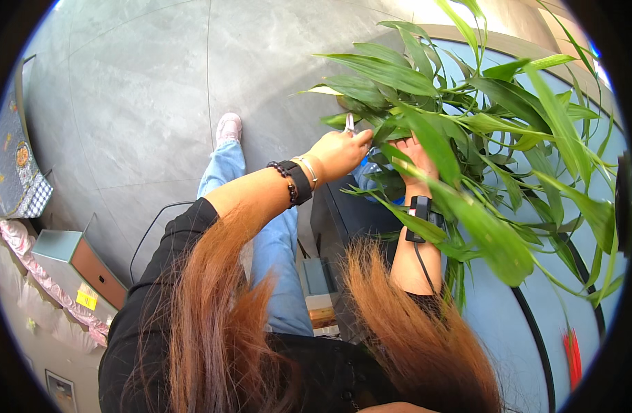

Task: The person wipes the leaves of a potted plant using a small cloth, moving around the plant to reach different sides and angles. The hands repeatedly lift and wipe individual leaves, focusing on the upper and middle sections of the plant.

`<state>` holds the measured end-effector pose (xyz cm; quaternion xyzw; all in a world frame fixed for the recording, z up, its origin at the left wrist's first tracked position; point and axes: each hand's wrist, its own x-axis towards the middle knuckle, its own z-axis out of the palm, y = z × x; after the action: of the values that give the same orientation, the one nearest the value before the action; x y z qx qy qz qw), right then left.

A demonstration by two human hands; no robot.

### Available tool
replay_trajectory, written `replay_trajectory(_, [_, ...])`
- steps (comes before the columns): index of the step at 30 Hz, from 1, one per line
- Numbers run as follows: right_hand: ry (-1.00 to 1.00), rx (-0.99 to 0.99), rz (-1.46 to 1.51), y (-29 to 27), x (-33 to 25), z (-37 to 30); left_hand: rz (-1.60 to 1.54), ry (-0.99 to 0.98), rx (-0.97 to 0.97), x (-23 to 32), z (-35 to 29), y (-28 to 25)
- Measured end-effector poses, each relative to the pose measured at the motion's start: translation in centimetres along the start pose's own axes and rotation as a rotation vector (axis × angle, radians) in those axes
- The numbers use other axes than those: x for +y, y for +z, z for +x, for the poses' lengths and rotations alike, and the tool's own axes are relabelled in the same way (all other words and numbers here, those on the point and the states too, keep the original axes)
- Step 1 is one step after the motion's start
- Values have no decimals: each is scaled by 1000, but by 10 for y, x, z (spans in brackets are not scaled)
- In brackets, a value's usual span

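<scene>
While left hand [340, 153] grips small scissors [349, 124] closed-fisted at leafy plant [467, 131], right hand [416, 157] holds stems, grip unclear; trimming underway, no cuttings visible.

both hands [378, 155] reach into the plant [467, 138] on the table [509, 330].

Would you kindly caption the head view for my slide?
Left hand holds small scissors at a leafy green plant while the right hand reaches among its stems.
</scene>
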<state>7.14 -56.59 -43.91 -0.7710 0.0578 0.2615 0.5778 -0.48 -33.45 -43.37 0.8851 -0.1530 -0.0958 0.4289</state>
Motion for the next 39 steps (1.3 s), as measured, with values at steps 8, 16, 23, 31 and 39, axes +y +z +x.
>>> replay_trajectory(8, [462,174,699,-12,5,-5,-231,-419,679,-19,43,-31])
replay_trajectory(16, [307,70,764,-9,-6,-32,-96,121,379,39,79,2])
replay_trajectory(23, [310,-84,981,-16,4,-30,-39,-499,-139,2,10,8])
replay_trajectory(31, [61,16,-61,-2,-2,-25,-332,-35,582,42,43,-41])
replay_trajectory(39, [157,140,23,4,-21,-22,-343,106,298,7,48,27])
